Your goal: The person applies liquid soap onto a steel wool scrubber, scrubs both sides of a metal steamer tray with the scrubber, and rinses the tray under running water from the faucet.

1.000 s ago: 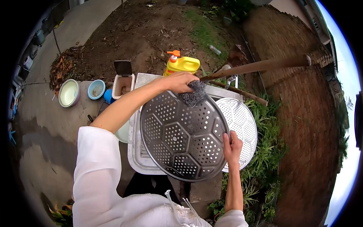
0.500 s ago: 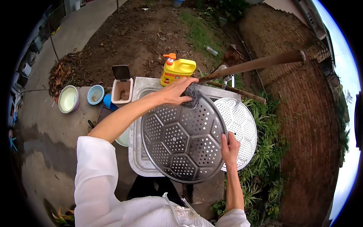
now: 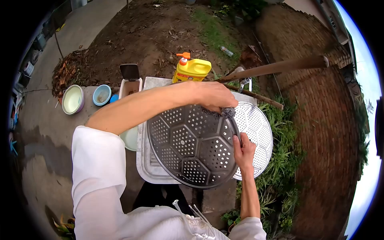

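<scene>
A round metal steamer rack (image 3: 185,142), dark and full of holes in a hexagon pattern, is tilted over the sink (image 3: 149,173). My right hand (image 3: 244,151) grips its right rim, thumb on the upper face. My left hand (image 3: 216,97) is closed over a grey steel wool scrubber (image 3: 228,112), pressed to the rack near its upper right edge. Part of the scrubber is hidden under the fingers. Behind the rack, on the right, lies a second, brighter steamer rack (image 3: 256,132), partly covered by the first.
Beyond the sink stands a yellow detergent jug (image 3: 193,71) with an orange pump. A wooden pole (image 3: 280,67) slants past the tap (image 3: 245,83). Basins (image 3: 73,100) and an open-lidded bin (image 3: 131,86) are at the left; plants (image 3: 280,160) grow at the right.
My left hand has slid rightward with the scrubber, from the rack's top edge to its upper right. The right hand keeps its grip on the rim.
</scene>
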A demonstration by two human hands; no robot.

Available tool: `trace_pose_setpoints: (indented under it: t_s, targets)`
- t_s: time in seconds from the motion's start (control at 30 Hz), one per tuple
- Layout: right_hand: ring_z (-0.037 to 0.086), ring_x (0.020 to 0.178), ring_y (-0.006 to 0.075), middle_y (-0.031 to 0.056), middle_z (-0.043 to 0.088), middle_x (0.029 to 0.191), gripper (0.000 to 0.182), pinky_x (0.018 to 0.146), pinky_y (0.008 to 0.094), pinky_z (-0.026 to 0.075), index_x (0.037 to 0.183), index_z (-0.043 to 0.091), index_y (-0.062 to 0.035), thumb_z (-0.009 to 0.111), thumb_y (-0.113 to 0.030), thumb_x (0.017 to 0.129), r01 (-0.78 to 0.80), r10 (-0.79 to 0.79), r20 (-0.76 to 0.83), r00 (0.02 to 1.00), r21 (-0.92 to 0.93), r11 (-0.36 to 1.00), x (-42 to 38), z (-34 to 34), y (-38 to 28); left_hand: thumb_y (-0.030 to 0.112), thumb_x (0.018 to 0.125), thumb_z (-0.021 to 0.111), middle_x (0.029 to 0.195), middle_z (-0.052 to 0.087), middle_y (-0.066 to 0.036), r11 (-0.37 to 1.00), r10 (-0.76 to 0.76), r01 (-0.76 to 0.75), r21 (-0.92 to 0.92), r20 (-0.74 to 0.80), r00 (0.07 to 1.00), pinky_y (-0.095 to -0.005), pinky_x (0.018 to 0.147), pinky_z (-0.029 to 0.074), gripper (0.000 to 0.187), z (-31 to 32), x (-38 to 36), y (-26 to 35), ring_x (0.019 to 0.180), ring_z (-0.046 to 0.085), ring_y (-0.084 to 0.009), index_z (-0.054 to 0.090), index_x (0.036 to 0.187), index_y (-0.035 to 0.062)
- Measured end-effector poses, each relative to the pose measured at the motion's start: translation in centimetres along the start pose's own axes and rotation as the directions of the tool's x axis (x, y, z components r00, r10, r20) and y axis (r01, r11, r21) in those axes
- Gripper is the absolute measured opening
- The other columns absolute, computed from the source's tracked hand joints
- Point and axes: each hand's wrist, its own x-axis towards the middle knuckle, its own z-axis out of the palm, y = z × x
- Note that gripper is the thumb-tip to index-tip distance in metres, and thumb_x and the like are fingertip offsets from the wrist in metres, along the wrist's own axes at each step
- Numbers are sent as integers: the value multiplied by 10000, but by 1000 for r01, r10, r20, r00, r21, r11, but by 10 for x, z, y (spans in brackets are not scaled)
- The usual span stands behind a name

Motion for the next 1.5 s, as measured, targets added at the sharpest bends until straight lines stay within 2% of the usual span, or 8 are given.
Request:
trace_pose_setpoints:
  t_s: [0.13, 0.37, 0.43, 0.63, 0.83, 1.0, 1.37, 1.5]
  targets:
    - [379, 371, 187, 99, 427, 475, 156, 408, 315, 300, 839, 545, -9, 633, -104, 926, -29, 29, 1, 1000, 22, 999, -6, -7, 2, 248, 822, 724, 865, 642, -186, 928, -314, 311, -207, 15, 949, -465, 748, 484, 310, -7, -52, -39, 883, 629, -408, 568, 946, 10]
    - [414, 387, 193, 113, 457, 505, 134, 421, 311, 320, 857, 565, 0, 638, -94, 918, 55, -56, 20, 998, 24, 998, 12, 3, -1, 115, 721, 723, 785, 645, -149, 948, 96, -148, 283, 188, 977, -439, 707, 516, 240, 2, 41, 52, 823, 659, -364, 542, 828, -1]
    - [417, 395, 194, 117, 472, 523, 125, 429, 308, 329, 861, 570, -4, 641, -91, 916, 39, -40, 23, 999, 21, 999, 6, -6, -4, 148, 735, 724, 795, 647, -151, 987, 84, -107, 121, 177, 981, -446, 715, 511, 253, -6, 37, 40, 826, 656, -367, 563, 871, 9]
    - [386, 412, 160, 86, 449, 520, 146, 430, 301, 312, 850, 555, -11, 649, -99, 918, -33, 31, -93, 995, -22, 999, -33, -20, 23, 338, 857, 724, 925, 625, -150, 849, -492, 463, -256, -59, 869, -436, 783, 457, 357, 18, -81, -54, 954, 614, -357, 546, 947, 42]
    - [469, 410, 170, 117, 480, 508, 187, 427, 338, 333, 816, 490, 3, 553, -94, 964, -150, 147, 48, 988, 64, 987, -3, -24, 9, 275, 839, 726, 875, 612, -148, 930, -309, 280, -237, -96, 946, -444, 742, 454, 317, -6, -44, -23, 903, 615, -363, 536, 915, 34]
    - [506, 426, 306, 152, 484, 522, 218, 427, 380, 348, 801, 455, -12, 574, -102, 959, 80, -67, 153, 986, -80, 994, 26, -12, -15, 101, 710, 699, 795, 595, -113, 986, -54, 43, 161, 64, 996, -454, 661, 483, 243, -24, 20, 47, 842, 625, -349, 498, 821, 20]
    - [490, 381, 272, 123, 479, 498, 123, 398, 354, 350, 861, 527, -31, 614, -76, 934, 93, -92, 30, 995, -57, 994, 3, -4, -5, 462, 883, 671, 902, 632, -149, 861, -488, 460, -216, -97, 867, -437, 785, 473, 431, 8, -101, -41, 918, 621, -351, 590, 942, 42]
    - [503, 389, 279, 125, 470, 493, 152, 396, 347, 349, 838, 504, -27, 616, -70, 931, 95, -94, 31, 995, -49, 994, 4, 0, -10, 247, 800, 748, 798, 587, -132, 981, -194, 190, -39, -161, 968, -433, 731, 461, 299, -20, -65, -17, 850, 609, -328, 550, 819, 24]
